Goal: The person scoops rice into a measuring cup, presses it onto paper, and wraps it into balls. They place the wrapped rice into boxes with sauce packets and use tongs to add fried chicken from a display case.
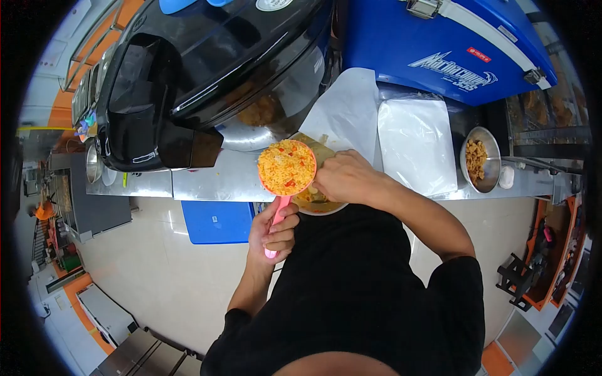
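Observation:
My left hand [274,230] is wrapped round the pink handle of a scoop [276,220]. The scoop's round head is heaped with orange-yellow rice [286,167] that has red bits in it. Just right of the scoop, my right hand [348,178] is closed over a bowl [323,214] at the counter's front edge. What those fingers grip is hidden from me. A flat olive-brown piece [315,148] sticks up beside the right hand's knuckles, behind the scoop. Yellowish food shows in the bowl, partly covered by the scoop and hand.
A big black rice cooker [207,69] stands at the back left. White sheets [417,147] lie on the metal counter [219,185], with a blue cool box [439,44] behind. A metal bowl [494,150] of brown food pieces sits right. Below left is a blue lid-like panel [216,222].

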{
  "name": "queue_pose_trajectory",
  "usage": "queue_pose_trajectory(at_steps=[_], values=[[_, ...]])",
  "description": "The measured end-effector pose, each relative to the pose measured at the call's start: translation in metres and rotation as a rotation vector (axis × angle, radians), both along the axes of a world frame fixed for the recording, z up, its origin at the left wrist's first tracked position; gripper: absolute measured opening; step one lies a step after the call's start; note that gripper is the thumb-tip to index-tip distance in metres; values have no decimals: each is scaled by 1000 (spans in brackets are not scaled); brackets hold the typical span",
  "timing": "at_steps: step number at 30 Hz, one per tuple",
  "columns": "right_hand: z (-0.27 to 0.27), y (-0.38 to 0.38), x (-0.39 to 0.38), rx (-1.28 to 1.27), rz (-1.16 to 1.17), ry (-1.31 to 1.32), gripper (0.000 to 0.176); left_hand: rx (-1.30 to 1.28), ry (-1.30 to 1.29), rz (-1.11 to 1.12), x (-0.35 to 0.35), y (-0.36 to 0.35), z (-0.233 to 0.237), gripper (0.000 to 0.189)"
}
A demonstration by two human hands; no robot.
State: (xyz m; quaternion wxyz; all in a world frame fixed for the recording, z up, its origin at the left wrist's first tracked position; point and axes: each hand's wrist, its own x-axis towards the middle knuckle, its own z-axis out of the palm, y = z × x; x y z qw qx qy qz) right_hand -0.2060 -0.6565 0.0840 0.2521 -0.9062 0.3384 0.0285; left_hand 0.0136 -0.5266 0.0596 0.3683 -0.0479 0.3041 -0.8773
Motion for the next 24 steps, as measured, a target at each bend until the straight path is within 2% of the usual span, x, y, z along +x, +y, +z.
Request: queue_pose_trajectory(at_steps=[6,9,11,15,19,22,23,24], values=[[14,-13,-32,151,27,-216,28,-2,-15,26,-4,0,5,39],[23,-20,-57,286,-70,-230,26,-48,-41,41,-4,1,0,38],[14,-19,-75,485,-218,-399,26,-55,-45,47,-5,2,2,38],[4,-1,-111,541,-397,-537,22,-68,-76,56,-4,3,5,38],[35,18,-129,546,-499,-550,19,-51,-133,40,-7,4,11,39],[68,32,-132,280,-527,-565,17,-24,-190,16,-11,4,17,41],[83,36,-129,278,-528,-565,17,-25,-189,14,-12,3,18,41],[99,39,-124,195,-548,-493,16,-25,-211,10,-14,3,20,42]])
